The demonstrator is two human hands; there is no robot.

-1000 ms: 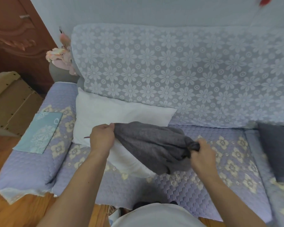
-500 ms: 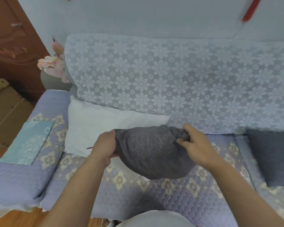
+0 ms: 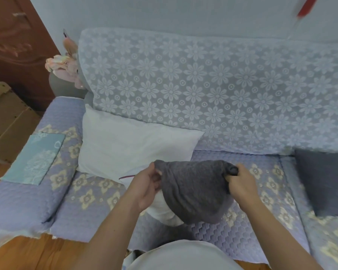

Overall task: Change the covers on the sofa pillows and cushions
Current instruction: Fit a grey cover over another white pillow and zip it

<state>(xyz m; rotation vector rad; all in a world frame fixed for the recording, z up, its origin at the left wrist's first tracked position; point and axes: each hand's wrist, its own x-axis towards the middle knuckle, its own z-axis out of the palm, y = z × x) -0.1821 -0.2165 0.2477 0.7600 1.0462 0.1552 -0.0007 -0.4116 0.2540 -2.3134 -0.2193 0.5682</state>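
The right hand (image 3: 242, 187) has swung back out, both grips bunching the grey cover (image 3: 193, 190) with the left hand (image 3: 144, 187) to peel it off the insert (image 3: 164, 211)

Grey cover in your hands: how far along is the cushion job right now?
Done: one white pillow lies bare against the sofa backrest. In hand: the left hand and right hand grip the grey cover, with a second white insert showing beneath it; going on or coming off, I cannot tell. Left: a dark grey cushion waits at the right, and a folded teal cloth, possibly a fresh cover, sits on the armrest.
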